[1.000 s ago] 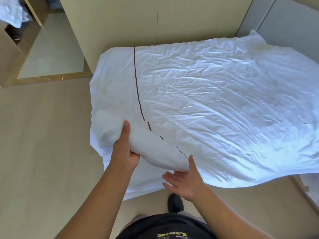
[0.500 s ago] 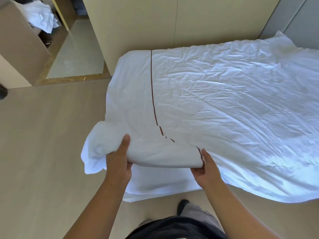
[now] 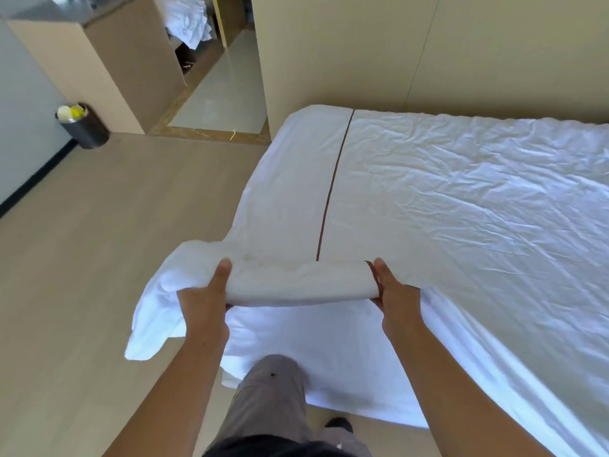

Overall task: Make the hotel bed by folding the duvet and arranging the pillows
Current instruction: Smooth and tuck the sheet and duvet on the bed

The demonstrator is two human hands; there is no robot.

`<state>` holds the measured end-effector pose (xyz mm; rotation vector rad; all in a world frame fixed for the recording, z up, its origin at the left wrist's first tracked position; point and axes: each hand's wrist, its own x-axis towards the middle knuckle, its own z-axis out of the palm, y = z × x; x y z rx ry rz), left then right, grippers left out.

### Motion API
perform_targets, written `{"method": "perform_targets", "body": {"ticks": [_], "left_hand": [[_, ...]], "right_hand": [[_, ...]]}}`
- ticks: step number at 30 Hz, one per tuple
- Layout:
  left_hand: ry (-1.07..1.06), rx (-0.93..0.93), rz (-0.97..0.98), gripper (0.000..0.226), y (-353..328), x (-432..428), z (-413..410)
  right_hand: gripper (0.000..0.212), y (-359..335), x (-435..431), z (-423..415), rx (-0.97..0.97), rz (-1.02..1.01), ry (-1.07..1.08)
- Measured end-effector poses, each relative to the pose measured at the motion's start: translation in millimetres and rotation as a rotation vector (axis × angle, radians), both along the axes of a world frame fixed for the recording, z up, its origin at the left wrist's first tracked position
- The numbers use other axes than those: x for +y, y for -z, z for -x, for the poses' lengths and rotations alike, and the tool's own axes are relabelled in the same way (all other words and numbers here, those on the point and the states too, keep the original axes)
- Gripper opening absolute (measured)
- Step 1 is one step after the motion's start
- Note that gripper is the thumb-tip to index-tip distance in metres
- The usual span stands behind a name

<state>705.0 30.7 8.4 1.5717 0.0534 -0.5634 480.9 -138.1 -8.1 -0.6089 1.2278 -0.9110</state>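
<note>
A: Gripping one end of a rolled-over fold, the left hand [image 3: 204, 301] was closed round it, thumb on top. The fold crossed the stripe [image 3: 333, 186] to the right hand [image 3: 395, 291], which pinched the other end.

B: So this was the folding step, and early in it, I'd say. The rest of the duvet [image 3: 461, 209] lay creased across the bed, hiding it. No pillows showed.

A: Agreed. The next move looked to call for both hands travelling level, so the stripe ran straight.

B: Trouble spots? A loose corner [image 3: 148, 324] sagged left of the left hand, toward the floor [image 3: 99, 258]. It could drag.

A: And the knee [image 3: 273, 390] stood right under the hanging edge, in the way.

B: Around them were a bin [image 3: 84, 127] by the wall, a cabinet [image 3: 125, 61], spare linen [image 3: 189, 24] piled beyond, then panelling [image 3: 428, 54] behind the duvet.
</note>
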Motion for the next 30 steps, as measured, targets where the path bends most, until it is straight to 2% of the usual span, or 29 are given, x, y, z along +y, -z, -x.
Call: {"method": "perform_targets", "body": {"ticks": [4,7,9,11,14,16,19,24,30], "left_hand": [[-0.147,-0.039,-0.078,0.075,-8.6,-29.1,-11.1],[-0.222,-0.046,-0.088,0.091,-12.2,-54.8,-30.4],[-0.217,-0.07,-0.102,0.097,-10.1,-73.7,-44.9],[-0.18,-0.092,-0.097,0.097,-6.3,-95.8,-59.8],[-0.135,-0.098,-0.076,0.109,8.4,-141.9,-89.7],[-0.121,-0.075,-0.068,0.102,17.2,-175.4,-108.5],[-0.084,-0.07,-0.086,0.085,37.7,-228.6,-140.8],[-0.049,-0.036,-0.145,0.088,95.8,-315.9,-199.2],[0.025,0.036,-0.391,0.14,193.4,-414.0,-261.7]], "right_hand": [[0.059,-1.2,-27.2,-16.0,0.009,0.028,-0.041],[0.038,-5.1,-52.2,-35.9,0.049,0.068,-0.092],[0.03,-6.4,-73.3,-50.6,0.076,0.125,-0.114],[0.036,-4.0,-96.6,-65.5,0.125,0.19,-0.129],[0.041,7.7,-139.3,-89.4,0.215,0.197,-0.146],[0.051,16.8,-168.7,-105.3,0.297,0.159,-0.146],[0.048,35.3,-218.8,-133.0,0.381,0.109,-0.133],[0.046,84.1,-306.1,-185.4,0.498,0.069,-0.133],[0.057,168.9,-397.3,-229.2,0.587,-0.078,-0.181]]}}
